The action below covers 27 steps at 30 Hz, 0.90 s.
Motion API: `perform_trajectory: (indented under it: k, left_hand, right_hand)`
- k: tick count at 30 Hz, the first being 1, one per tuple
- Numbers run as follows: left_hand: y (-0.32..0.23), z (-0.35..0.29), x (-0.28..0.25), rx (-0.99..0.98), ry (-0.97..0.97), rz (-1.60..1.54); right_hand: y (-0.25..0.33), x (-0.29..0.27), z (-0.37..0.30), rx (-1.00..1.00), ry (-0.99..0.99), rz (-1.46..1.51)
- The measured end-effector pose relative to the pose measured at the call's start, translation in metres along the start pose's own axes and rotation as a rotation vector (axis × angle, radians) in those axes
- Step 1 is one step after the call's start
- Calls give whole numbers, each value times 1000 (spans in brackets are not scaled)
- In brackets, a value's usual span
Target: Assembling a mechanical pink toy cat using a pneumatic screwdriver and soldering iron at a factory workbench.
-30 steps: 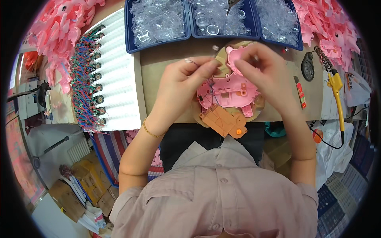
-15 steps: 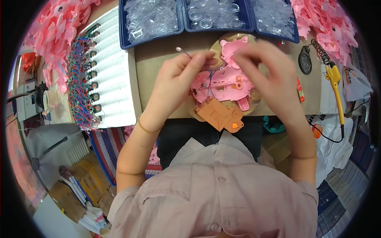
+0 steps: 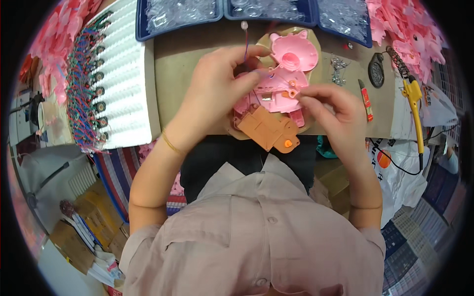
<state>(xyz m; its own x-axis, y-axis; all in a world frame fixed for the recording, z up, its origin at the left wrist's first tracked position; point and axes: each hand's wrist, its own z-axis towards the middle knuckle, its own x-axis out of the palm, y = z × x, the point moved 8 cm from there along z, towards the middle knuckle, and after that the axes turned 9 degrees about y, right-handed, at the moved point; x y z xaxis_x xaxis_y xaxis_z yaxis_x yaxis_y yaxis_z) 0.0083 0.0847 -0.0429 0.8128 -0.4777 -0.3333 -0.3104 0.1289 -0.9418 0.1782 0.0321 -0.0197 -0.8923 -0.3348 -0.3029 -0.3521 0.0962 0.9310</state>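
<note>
A pink plastic toy shell (image 3: 281, 101) with a round animal head lies hollow side up on a tan holder (image 3: 315, 38). My left hand (image 3: 217, 81) is over its left side, fingers curled around thin wires (image 3: 246, 47). From this grip a small clear bulb (image 3: 244, 25) sticks up on its lead. My right hand (image 3: 338, 106) has thumb and forefinger together beside a small orange peg (image 3: 293, 92) in the shell; whatever they pinch is too small to tell. An orange-brown box with a knob (image 3: 269, 129) hangs over the table's front edge, against the shell's lower part.
Blue bins (image 3: 269, 17) of clear plastic parts line the back. A white ridged tray (image 3: 129, 74) at left carries speakers with bundled wires (image 3: 81, 93). Small metal screws (image 3: 338, 69), a red cutter (image 3: 366, 101), a black oval object (image 3: 376, 71) and a yellow soldering iron (image 3: 414, 98) are at right.
My right hand has come down and right from above the toy's head to the orange peg, uncovering the head and the screws. The bulb now points upward from my left hand.
</note>
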Motion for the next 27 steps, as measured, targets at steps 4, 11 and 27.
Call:
perform_trajectory:
  k: [4, 11, 27]
  left_hand:
    - [17, 0, -7, -45, 101, -253]
    - [-18, -6, -1, 343, -296, 530]
    - [-8, -8, 0, 290, -276, 397]
  right_hand:
    - [13, 14, 23, -225, 45, -575]
    - [11, 41, 31, -376, 39, -832]
    - [13, 39, 39, -349, 163, -770]
